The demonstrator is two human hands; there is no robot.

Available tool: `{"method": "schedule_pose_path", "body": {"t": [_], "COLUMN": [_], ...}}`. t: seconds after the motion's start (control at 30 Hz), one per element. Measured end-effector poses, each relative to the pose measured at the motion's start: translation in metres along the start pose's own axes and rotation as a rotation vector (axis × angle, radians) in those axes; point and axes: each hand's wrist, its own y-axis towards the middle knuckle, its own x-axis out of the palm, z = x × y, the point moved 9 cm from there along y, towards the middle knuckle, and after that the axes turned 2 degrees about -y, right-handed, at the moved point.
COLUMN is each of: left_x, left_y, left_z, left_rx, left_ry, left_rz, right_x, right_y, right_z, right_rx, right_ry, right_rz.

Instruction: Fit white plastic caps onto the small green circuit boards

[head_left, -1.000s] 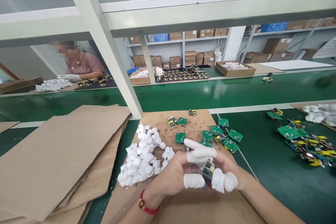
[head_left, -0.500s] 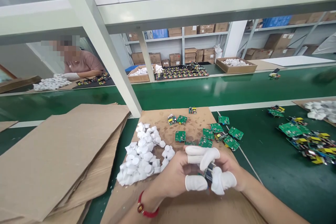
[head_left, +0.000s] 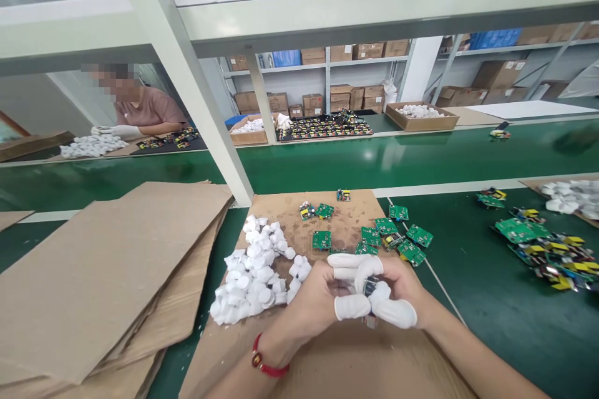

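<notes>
My left hand (head_left: 318, 299) and my right hand (head_left: 400, 290) meet low in the middle, over a brown cardboard sheet (head_left: 299, 361). Both wear white finger cots. Together they pinch a small circuit board (head_left: 370, 287), mostly hidden between the fingertips. A red bead bracelet (head_left: 264, 363) circles my left wrist. Just left of the hands lies a heap of white plastic caps (head_left: 255, 274). Several green circuit boards (head_left: 374, 238) are scattered on the cardboard beyond the hands.
Stacked cardboard sheets (head_left: 103, 280) fill the left. More boards (head_left: 543, 246) and white caps (head_left: 568, 194) lie at the right on the green bench. A white frame post (head_left: 187, 87) rises ahead. Across the green belt (head_left: 374, 159) a person in a glove (head_left: 116, 132) works.
Both hands drew a little closer to me and closed tighter round the small board, hiding more of it. The view shifted slightly.
</notes>
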Motion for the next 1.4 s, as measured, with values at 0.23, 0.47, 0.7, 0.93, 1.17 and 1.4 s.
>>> {"method": "schedule_pose_path", "body": {"t": [0.23,0.47,0.7,0.93,1.17,1.4], "left_x": [0.003,0.001,0.01,0.016,0.024,0.03], "left_y": [0.002,0.002,0.0,-0.005,-0.01,-0.016], "left_z": [0.002,-0.004,0.0,0.001,0.008,0.012], "left_rx": [0.018,0.059,0.073,0.042,0.089,0.011], "left_ry": [-0.048,-0.099,-0.106,-0.101,-0.057,0.061], "left_rz": [0.016,-0.003,-0.061,-0.164,-0.316,-0.368], "right_x": [-0.002,0.003,0.005,0.008,0.013,0.022], "right_y": [0.002,0.001,0.002,-0.005,-0.005,-0.006], "right_z": [0.0,0.005,-0.01,-0.012,-0.019,-0.018], "right_rx": [0.039,0.063,-0.041,-0.062,-0.102,-0.027], "right_ry": [-0.096,-0.018,0.09,0.108,0.171,0.246], "right_rz": [0.017,-0.071,-0.115,-0.205,-0.254,-0.394]}}
